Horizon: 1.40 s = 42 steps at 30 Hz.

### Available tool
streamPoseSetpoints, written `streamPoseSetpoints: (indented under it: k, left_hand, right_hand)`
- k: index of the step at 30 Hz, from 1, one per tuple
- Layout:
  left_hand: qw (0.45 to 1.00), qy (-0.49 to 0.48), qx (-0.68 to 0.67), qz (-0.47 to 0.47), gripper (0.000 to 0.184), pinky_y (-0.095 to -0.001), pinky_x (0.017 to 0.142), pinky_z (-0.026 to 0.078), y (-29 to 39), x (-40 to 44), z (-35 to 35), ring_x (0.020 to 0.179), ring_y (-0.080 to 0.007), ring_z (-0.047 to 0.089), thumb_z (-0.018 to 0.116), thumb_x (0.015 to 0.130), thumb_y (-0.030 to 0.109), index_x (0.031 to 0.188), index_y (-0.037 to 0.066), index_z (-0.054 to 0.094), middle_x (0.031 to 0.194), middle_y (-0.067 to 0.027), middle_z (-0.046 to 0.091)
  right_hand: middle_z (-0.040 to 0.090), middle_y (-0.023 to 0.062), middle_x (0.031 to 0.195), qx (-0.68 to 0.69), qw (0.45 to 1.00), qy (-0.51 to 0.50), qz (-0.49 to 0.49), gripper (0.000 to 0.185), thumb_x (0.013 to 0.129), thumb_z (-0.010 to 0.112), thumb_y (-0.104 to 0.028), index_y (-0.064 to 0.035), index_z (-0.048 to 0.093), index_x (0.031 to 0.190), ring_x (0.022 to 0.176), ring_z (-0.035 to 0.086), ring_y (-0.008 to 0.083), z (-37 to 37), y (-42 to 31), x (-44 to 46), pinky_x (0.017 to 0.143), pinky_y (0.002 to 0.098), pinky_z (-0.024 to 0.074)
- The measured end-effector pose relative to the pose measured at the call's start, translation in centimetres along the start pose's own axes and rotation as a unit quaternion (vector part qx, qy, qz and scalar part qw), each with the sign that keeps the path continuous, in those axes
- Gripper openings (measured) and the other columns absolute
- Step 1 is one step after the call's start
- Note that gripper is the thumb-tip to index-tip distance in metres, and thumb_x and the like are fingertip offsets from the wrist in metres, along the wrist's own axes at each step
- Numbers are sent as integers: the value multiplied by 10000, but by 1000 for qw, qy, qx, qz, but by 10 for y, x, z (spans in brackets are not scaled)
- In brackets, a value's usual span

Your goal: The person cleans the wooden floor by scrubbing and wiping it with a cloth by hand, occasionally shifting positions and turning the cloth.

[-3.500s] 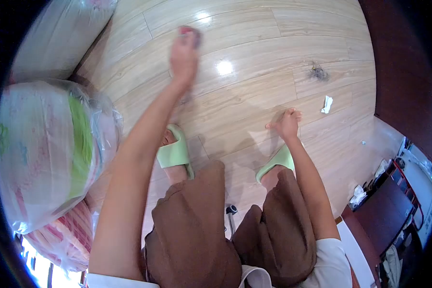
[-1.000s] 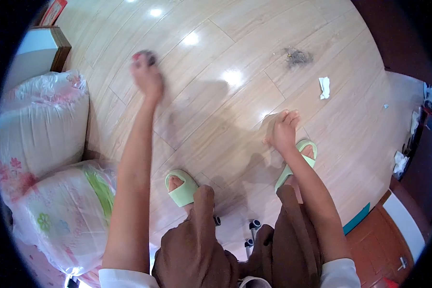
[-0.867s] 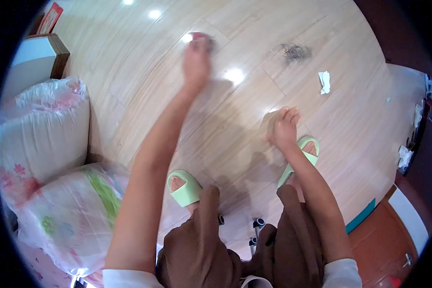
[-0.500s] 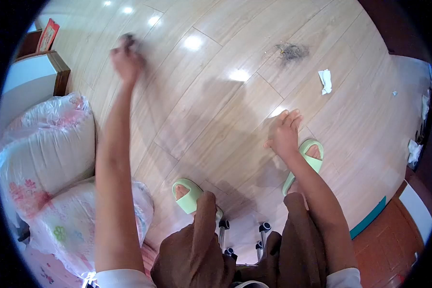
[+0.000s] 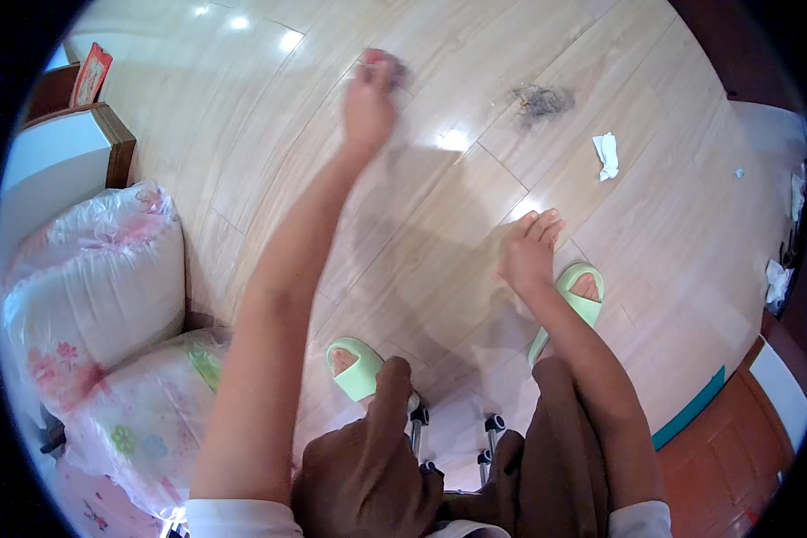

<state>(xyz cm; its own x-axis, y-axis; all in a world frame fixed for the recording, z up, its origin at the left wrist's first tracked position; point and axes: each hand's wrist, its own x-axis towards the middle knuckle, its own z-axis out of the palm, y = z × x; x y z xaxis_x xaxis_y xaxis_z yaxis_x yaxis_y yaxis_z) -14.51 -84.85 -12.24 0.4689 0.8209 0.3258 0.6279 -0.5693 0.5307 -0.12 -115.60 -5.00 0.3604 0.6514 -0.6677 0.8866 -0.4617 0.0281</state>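
Observation:
My left hand (image 5: 370, 109) is stretched far forward over the wood-look floor (image 5: 305, 233). Its fingers close around a small reddish and dark object (image 5: 384, 61), too blurred to name. To the right of it lies a pile of grey hair and dust (image 5: 543, 100). A crumpled white tissue (image 5: 607, 157) rests below and right of that pile. My right hand (image 5: 529, 251) hangs above the floor, fingers loosely extended, holding nothing visible, close to the light green slipper (image 5: 583, 307) on my right foot.
Plastic-wrapped bulky bundles (image 5: 108, 296) stand along the left, beside a white and brown furniture corner (image 5: 117, 148). My other slipper (image 5: 357, 372) is in front of chair casters (image 5: 420, 415). Dark brown furniture (image 5: 744, 45) borders the right, where another white tissue (image 5: 776, 282) lies.
My left hand has swept rightward across the floor with the reddish-dark object, nearer the hair and dust pile. My right hand has barely moved.

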Motion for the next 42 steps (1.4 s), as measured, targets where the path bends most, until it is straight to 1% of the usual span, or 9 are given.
streamPoseSetpoints:
  k: [4,8,14,15,18,26,32,38,42]
  left_hand:
    - [979,-149,-140,-10,407,-464,855,485,57,-16,0,962,-383,596,503,823,-19,1169,100,682,978,-200,624]
    - [999,8,-31,24,467,-441,825,487,-19,-15,-40,942,-333,587,541,744,-11,1166,117,695,965,-171,645]
    - [896,-14,175,-409,418,-409,896,502,-235,25,-155,976,-342,652,605,809,168,1215,190,703,1090,-164,652]
    - [910,16,65,-409,433,-404,932,492,-262,18,-152,1052,-338,637,604,799,176,1222,156,697,1194,-171,628]
    - [939,78,261,-212,440,-402,943,488,-231,32,-97,1081,-336,621,600,785,144,1215,128,696,1214,-159,615]
    - [999,-1,-5,39,410,-472,847,505,19,51,47,989,-385,622,550,773,13,1146,114,687,1069,-209,639]
    - [979,-135,-132,76,413,-473,825,502,129,14,79,941,-393,610,564,783,13,1166,112,680,966,-200,615]
    - [995,101,4,19,478,-347,818,468,43,0,-6,876,-264,552,578,747,14,1172,184,713,954,-51,712]
    - [975,25,175,-132,421,-418,864,484,-57,-13,-44,947,-345,585,584,829,67,1240,105,665,1102,-187,582]
  right_hand:
    - [74,524,1444,18,998,46,-27,1228,609,913,-313,194,162,1437,1336,129,706,10,6,-4,1141,613,252]
    - [69,517,1450,20,998,41,-47,1229,613,908,-317,186,153,1442,1341,124,700,20,17,-2,1146,605,244]
    - [58,507,1458,27,1000,-2,-14,1235,604,907,-318,181,150,1441,1351,136,683,2,7,-1,1157,588,229]
    - [63,507,1458,21,1000,-4,-12,1237,598,909,-324,181,156,1440,1351,145,680,0,6,-1,1155,586,237]
    - [103,518,1442,-3,1000,7,-16,1146,623,870,-290,186,209,1430,1331,191,690,-2,7,-2,1133,595,285]
    - [183,516,1424,-23,999,26,-19,1088,624,854,-304,181,282,1414,1324,224,687,1,8,-3,1110,596,331]
    - [130,510,1448,8,999,24,-33,1194,594,891,-352,174,229,1437,1331,198,689,2,9,-6,1114,604,318]
    - [74,508,1460,14,998,42,-40,1245,590,902,-361,177,178,1448,1339,162,693,18,19,-4,1124,608,298]
    - [172,492,1452,19,992,126,-21,908,735,742,-182,149,276,1441,1323,222,689,42,15,7,1106,642,298]
